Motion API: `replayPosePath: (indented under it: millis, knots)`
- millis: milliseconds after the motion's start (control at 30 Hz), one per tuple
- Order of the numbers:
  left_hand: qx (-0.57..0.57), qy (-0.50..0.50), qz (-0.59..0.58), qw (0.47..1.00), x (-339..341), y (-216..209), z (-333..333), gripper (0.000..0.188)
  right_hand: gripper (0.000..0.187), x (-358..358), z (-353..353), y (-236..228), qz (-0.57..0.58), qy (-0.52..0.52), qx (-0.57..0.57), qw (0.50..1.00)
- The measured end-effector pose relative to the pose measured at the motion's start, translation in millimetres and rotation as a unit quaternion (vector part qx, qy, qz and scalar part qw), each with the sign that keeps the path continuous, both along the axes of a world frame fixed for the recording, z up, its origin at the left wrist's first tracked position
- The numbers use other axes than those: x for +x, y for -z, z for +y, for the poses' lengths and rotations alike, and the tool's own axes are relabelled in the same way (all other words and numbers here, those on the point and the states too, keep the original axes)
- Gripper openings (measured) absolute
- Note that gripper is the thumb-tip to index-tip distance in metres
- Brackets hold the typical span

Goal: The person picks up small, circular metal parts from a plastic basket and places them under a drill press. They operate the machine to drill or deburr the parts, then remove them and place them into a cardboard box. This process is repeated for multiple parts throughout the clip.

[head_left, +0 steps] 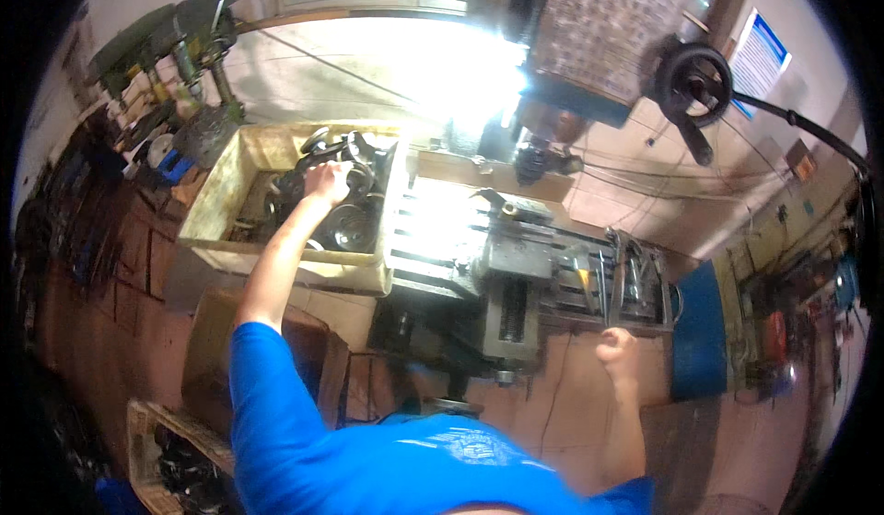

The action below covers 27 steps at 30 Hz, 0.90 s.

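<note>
My left hand (327,183) reaches into a large cream-coloured plastic crate (221,183) on the left. Its fingers are curled at a dark round metal part (359,180) on top of the heap, and seem to grip it. Below it in the same crate lies another round, shiny part (348,225). My right hand (617,347) is closed in a fist, just in front of the tool tray on the right. A grey bar-like tool (614,305) reaches up from beside this fist; whether the fingers hold it cannot be made out.
Before me stands a milling machine with a vise (517,262) on its slotted table (433,266) and a black handwheel (695,87) above. Wrenches lie in a metal tray (665,285). A second crate (147,423) of dark parts sits low left. A bright lamp glares behind.
</note>
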<state>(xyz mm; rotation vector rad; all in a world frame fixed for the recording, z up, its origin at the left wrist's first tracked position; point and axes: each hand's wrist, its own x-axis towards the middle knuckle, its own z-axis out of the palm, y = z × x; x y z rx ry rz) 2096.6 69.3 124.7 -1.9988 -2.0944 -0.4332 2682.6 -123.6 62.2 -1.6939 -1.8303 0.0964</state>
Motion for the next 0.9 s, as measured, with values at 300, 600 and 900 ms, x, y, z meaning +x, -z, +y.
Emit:
replayPosePath:
  millis: [300, 600, 900]
  knots:
    - [0.140, 0.176, -0.392, 0.892, 13, -32, -23, 0.025, 0.024, -20, -13, -88, 0.095, 0.008, -0.001, 0.995]
    - [-0.071, 0.142, -0.593, 0.789, 194, -7, -10, 0.024, 0.030, -56, -7, -127, 0.149, -0.103, -0.008, 0.983]
    - [0.035, 0.129, -0.507, 0.851, 209, 28, 53, 0.015, 0.023, -12, -51, -88, 0.114, -0.014, 0.004, 0.993]
